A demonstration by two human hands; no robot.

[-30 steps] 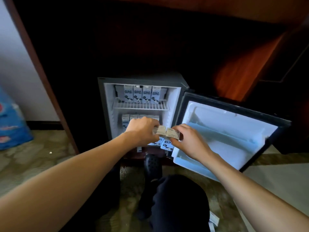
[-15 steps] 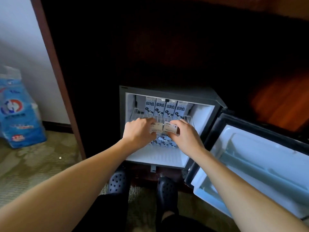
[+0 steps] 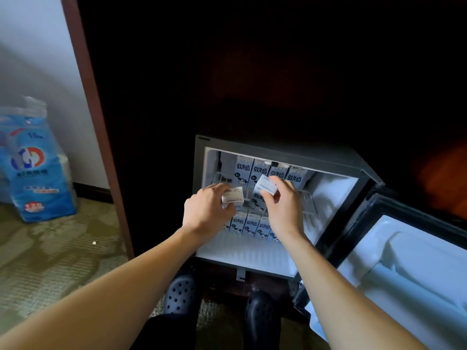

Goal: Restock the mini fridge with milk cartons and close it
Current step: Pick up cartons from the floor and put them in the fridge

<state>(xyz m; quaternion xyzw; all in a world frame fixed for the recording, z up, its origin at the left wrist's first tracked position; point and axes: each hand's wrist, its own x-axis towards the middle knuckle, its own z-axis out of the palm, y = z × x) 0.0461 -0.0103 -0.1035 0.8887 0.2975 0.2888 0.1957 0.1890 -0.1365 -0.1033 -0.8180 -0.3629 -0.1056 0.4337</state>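
The mini fridge (image 3: 283, 152) stands open inside a dark wooden cabinet, its door (image 3: 404, 261) swung out to the right. A row of blue-and-white milk cartons (image 3: 260, 173) lines the wire upper shelf, and another row (image 3: 250, 226) stands on the fridge floor. My left hand (image 3: 207, 213) grips one milk carton (image 3: 233, 195) in front of the shelf's left part. My right hand (image 3: 283, 205) grips a second carton (image 3: 265, 184), tilted, just in front of the upper row. Both hands are inside the fridge opening.
A blue plastic-wrapped pack (image 3: 32, 168) leans against the white wall on the left. The cabinet's brown side panel (image 3: 98, 137) stands between it and the fridge. My dark perforated shoes (image 3: 179, 296) rest on patterned carpet below the fridge.
Both hands have risen with their cartons from the lower level to the upper shelf, and the two cartons have come apart. The view has swung left and closer.
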